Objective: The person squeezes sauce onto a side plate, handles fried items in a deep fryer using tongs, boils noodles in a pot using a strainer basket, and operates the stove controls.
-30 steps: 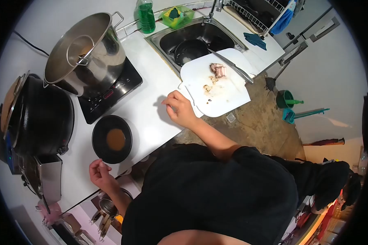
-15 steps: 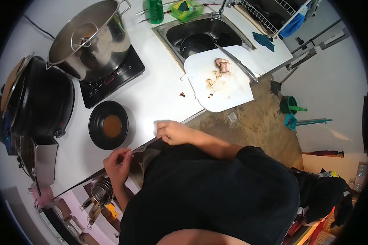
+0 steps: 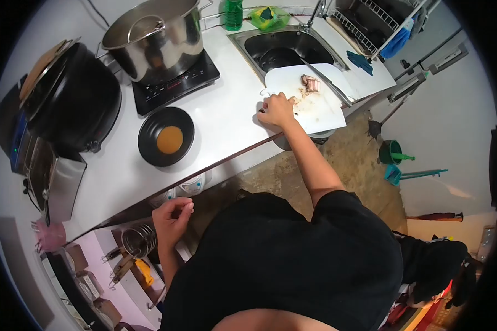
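Fingers of the right hand (image 3: 278, 112) are bent down at the left edge of the white board (image 3: 324, 110), right of the middle of the frame; you cannot tell if they grip anything. A tiny dark bit (image 3: 262, 111) is just beside them. Fingers of the left hand (image 3: 173, 222), low and left of the middle, are loosely curled, with nothing seen in them. Meat (image 3: 311, 84) sits on the board, near the long knife (image 3: 330, 84). The black bowl (image 3: 148, 144) with brown stuff (image 3: 170, 140) is on the white surface (image 3: 221, 129), left of the middle.
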Demonstrator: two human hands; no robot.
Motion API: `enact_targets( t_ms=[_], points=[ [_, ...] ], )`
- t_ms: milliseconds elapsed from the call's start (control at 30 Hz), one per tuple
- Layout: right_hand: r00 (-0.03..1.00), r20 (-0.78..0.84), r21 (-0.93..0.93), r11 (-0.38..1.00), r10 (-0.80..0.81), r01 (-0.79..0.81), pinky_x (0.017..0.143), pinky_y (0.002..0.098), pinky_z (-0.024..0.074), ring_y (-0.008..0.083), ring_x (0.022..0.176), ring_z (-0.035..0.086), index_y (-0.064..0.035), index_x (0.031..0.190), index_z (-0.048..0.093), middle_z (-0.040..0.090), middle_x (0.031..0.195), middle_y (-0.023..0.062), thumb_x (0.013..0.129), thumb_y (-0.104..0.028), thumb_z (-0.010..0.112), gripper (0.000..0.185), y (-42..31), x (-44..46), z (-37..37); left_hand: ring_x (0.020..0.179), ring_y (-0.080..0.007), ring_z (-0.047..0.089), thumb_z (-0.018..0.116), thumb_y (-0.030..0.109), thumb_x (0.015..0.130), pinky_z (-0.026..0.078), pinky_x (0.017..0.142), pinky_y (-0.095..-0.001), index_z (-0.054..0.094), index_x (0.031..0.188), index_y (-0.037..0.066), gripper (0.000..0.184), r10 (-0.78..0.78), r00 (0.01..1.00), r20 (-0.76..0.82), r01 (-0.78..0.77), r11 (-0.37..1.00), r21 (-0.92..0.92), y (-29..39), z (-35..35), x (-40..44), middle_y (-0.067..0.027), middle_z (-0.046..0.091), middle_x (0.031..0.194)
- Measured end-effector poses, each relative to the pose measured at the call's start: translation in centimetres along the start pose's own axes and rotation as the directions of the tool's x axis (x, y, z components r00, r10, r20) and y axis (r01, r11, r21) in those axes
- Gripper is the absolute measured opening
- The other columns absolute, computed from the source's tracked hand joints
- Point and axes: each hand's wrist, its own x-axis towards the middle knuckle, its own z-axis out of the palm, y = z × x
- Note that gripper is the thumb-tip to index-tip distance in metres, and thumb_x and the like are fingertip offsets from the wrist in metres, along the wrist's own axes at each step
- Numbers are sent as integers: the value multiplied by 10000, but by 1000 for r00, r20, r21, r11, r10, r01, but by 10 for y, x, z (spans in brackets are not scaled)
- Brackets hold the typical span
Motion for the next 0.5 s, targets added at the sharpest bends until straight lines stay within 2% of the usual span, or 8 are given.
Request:
enact_targets(
  t_ms=[67, 167, 200, 267, 300, 333, 433, 500],
  points=[
    [999, 44, -58, 998, 27, -25, 785, 474, 345, 252, 928, 525, -83, 749, 670, 636, 815, 96, 589, -218, 625, 214, -9, 3, -1, 593, -77, 595, 651, 32, 758, 448, 545, -178, 633, 834, -4, 86, 40, 998, -38, -40, 999, 11, -2, -14, -15, -46, 620, 671],
    [995, 82, -184, 982, 55, -39, 820, 459, 319, 235, 935, 527, -76, 771, 666, 640, 827, 84, 614, -194, 615, 203, -18, 3, -1, 608, -81, 592, 636, 41, 774, 438, 552, -183, 630, 844, -1, 82, -17, 986, -166, 20, 1000, 11, -15, -34, -46, -44, 620, 685],
    [995, 83, -185, 982, 57, -41, 820, 459, 319, 235, 935, 527, -76, 771, 666, 640, 827, 84, 614, -194, 615, 203, -19, 3, 3, 608, -81, 592, 636, 41, 774, 438, 552, -183, 630, 844, -1, 82, -19, 986, -164, 20, 1000, 10, -24, -38, -58, -44, 620, 685],
    [1000, 19, -263, 965, 11, -5, 828, 454, 309, 219, 945, 529, -88, 786, 664, 643, 830, 74, 621, -177, 621, 192, -15, 6, 12, 608, -86, 589, 634, 47, 780, 436, 551, -186, 624, 860, 2, 92, -111, 943, -314, 113, 993, -12, -44, -42, -81, -39, 617, 699],
    [999, -13, -299, 953, -49, 43, 777, 447, 337, 231, 902, 555, -63, 741, 664, 642, 771, 91, 607, -195, 615, 194, -16, 7, 11, 604, -90, 584, 635, 51, 783, 436, 557, -189, 620, 865, 6, 94, -178, 926, -334, 159, 984, -84, -52, -42, -92, -30, 609, 706],
    [999, -16, -302, 952, -50, 42, 777, 447, 337, 231, 902, 555, -63, 741, 664, 642, 771, 91, 607, -195, 615, 194, -16, 9, 10, 604, -90, 584, 635, 51, 783, 436, 557, -189, 620, 865, 6, 94, -176, 926, -334, 156, 984, -86, -57, -43, -100, -30, 609, 706],
    [989, 63, -353, 924, -135, 148, 777, 450, 334, 229, 893, 558, -69, 738, 663, 640, 769, 90, 610, -198, 607, 190, -18, 11, 7, 630, -87, 573, 625, 61, 799, 441, 588, -192, 614, 858, 5, 82, -253, 900, -355, 229, 967, -109, -68, -43, -126, -20, 594, 709],
    [975, 123, -407, 887, -183, 217, 780, 454, 331, 229, 887, 560, -78, 728, 663, 635, 752, 87, 612, -199, 596, 181, -19, 17, 2, 646, -78, 563, 615, 70, 811, 436, 604, -195, 606, 872, 6, 89, -256, 866, -429, 227, 967, -119, -53, -40, -138, -21, 589, 737]
  ],
)
